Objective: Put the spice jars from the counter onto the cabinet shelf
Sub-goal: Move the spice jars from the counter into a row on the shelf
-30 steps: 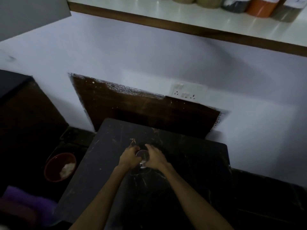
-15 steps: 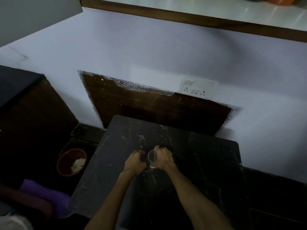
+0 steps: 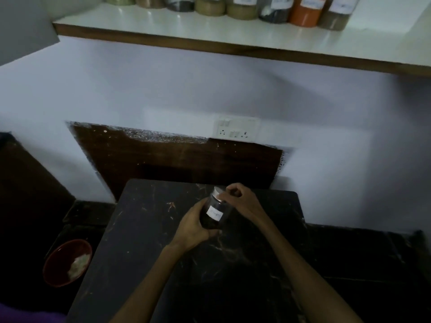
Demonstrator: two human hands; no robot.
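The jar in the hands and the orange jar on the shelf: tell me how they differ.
The held jar has dark contents; the orange jar is filled with bright orange powder. The held jar is tilted over the counter, the left hand round its body and the right hand at its lid; the orange jar stands upright in the row on the shelf. Both carry a white label.

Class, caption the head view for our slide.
Both hands hold a dark spice jar over the black counter, below a shelf of jars.

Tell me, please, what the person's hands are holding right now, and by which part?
The left hand grips the dark spice jar round its body; the right hand curls at its lid.
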